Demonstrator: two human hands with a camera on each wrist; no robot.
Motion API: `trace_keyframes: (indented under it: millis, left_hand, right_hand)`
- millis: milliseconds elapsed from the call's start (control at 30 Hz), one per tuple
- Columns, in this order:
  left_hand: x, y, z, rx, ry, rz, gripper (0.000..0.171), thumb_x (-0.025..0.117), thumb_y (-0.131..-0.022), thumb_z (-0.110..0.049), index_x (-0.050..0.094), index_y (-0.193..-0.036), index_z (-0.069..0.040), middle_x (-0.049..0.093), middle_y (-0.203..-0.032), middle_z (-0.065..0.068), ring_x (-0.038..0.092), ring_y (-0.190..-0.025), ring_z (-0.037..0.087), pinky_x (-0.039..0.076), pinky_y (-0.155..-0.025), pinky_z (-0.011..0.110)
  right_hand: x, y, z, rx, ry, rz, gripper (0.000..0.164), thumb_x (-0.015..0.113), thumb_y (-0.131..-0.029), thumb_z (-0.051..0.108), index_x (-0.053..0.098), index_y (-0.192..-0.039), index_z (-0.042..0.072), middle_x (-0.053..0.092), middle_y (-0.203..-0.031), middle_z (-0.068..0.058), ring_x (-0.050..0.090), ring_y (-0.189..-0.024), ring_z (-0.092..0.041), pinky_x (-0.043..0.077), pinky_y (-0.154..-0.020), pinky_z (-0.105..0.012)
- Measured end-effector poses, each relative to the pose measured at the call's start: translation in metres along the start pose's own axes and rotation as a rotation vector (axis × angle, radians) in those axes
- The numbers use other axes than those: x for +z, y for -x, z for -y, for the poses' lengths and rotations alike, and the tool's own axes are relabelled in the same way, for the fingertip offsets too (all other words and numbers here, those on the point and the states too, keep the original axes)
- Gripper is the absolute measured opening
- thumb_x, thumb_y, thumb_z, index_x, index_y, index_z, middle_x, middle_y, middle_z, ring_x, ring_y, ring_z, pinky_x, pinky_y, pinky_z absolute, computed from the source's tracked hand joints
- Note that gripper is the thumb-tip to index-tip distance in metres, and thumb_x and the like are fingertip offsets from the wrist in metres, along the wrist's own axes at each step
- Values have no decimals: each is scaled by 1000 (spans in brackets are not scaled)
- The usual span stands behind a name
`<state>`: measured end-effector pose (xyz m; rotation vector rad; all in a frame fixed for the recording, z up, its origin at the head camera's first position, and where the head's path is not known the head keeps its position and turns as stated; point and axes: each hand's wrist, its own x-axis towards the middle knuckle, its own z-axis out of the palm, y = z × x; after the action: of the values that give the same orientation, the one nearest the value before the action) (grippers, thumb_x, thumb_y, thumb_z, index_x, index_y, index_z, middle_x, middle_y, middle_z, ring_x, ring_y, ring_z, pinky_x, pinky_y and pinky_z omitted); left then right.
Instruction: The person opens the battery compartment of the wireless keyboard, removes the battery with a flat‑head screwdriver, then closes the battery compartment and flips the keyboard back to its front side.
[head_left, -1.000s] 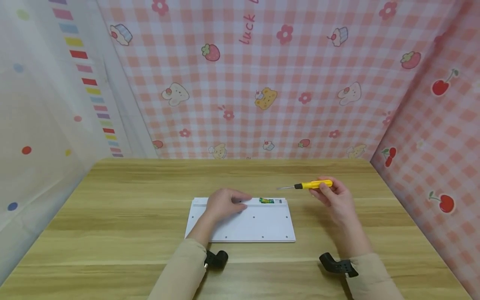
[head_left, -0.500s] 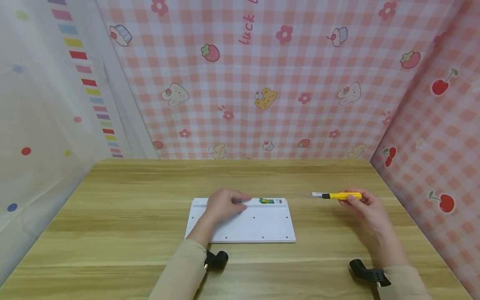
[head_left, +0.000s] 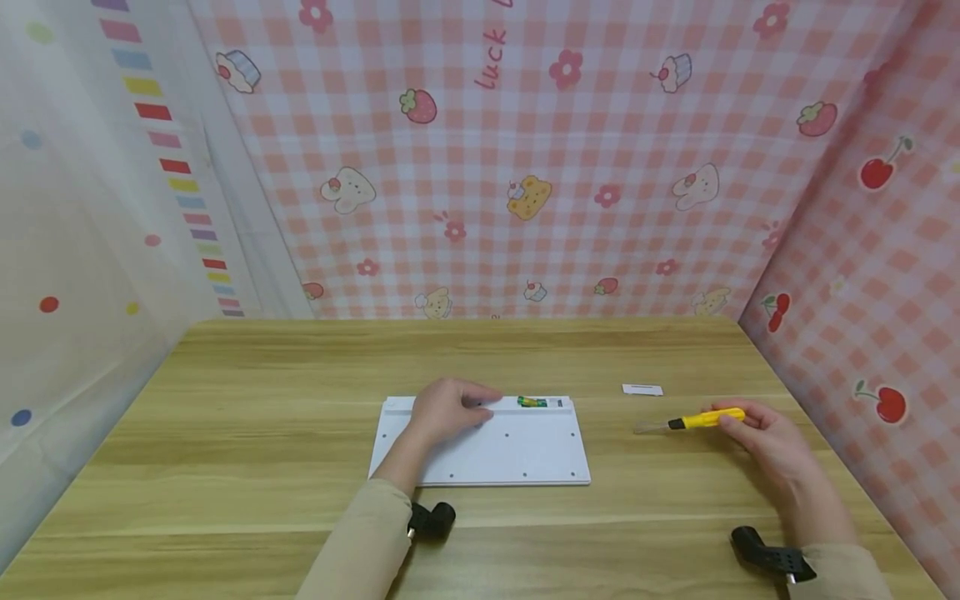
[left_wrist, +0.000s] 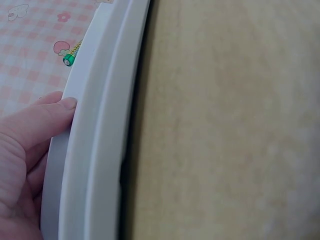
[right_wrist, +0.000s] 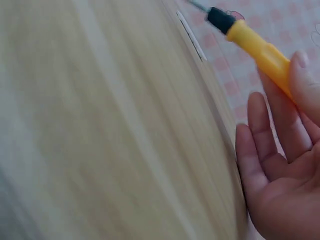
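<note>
The left hand (head_left: 442,410) is gripping the far edge of an upturned white keyboard (head_left: 480,454), and the right hand (head_left: 772,442) is pinching a yellow-handled screwdriver (head_left: 708,418) between thumb and fingers. The left hand and forearm are covering part of the keyboard's left side. A green-and-yellow battery (head_left: 532,402) is lying in its bay, just right of the left hand; its print is staying illegible, as is a dark mark beside it.

The right wrist view is cutting off the screwdriver's shaft but showing lower fingers that the head view is mostly hiding. A white battery cover (head_left: 642,389), lying on the table (head_left: 262,467) ahead of the right hand and to its left, is appearing there almost edge-on. The left wrist view is showing only the battery's green end clearly.

Beyond both hands, a checked cloth (head_left: 465,158) is bearing the word "luck"; the lettering after it is running out of frame.
</note>
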<state>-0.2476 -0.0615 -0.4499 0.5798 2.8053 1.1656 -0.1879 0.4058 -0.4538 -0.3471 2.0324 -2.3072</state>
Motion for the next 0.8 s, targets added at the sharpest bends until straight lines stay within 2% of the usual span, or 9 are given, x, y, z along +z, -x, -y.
trace_keyframes:
  millis: [100,267,333,467,600,800]
  left_hand:
    - [0,1,-1,6,-1,-4,25,79,-85,-22,78,-110,-27,72,-111,-9,65,-109,15,48,-93,40]
    - [-1,2,-3,-1,-8,-17,24,79,-85,-22,78,-109,-28,73,-111,-8,66,-108,15,49,-92,40]
    - [-1,2,-3,-6,-11,-20,24,79,-85,-23,78,-109,-28,73,-110,-8,66,-107,14,49,-91,39]
    - [0,2,-2,-3,-19,-22,24,79,-85,-24,78,-109,-28,73,-110,-8,66,-106,14,49,-91,39]
    - [0,1,-1,2,-16,-17,24,79,-85,-23,78,-109,-28,73,-111,-8,66,-106,14,49,-91,39]
    - [1,1,-1,17,-17,-22,24,79,-86,-23,78,-109,-28,73,-110,-8,66,-106,14,50,-90,38]
  right_hand:
    - [-3,1,2,51,185,-43,25,56,-97,-6,74,-110,7,73,-102,9,65,-91,-2,51,-78,-15]
    - [-4,1,7,65,544,-62,16,64,-96,3,72,-110,-1,68,-96,18,59,-86,1,46,-74,-12]
    - [-4,1,7,70,630,-63,18,65,-95,5,70,-110,-5,67,-95,19,57,-85,1,45,-73,-13]
    - [-5,0,7,84,702,-65,25,68,-94,7,66,-111,-11,66,-96,20,55,-85,-1,45,-73,-14]
    - [-6,-1,5,100,738,-67,29,70,-93,9,66,-113,-12,65,-98,21,54,-86,0,45,-72,-15]
    - [-6,-1,3,86,786,-59,30,73,-90,8,68,-112,-12,67,-101,14,55,-89,3,45,-74,-14]
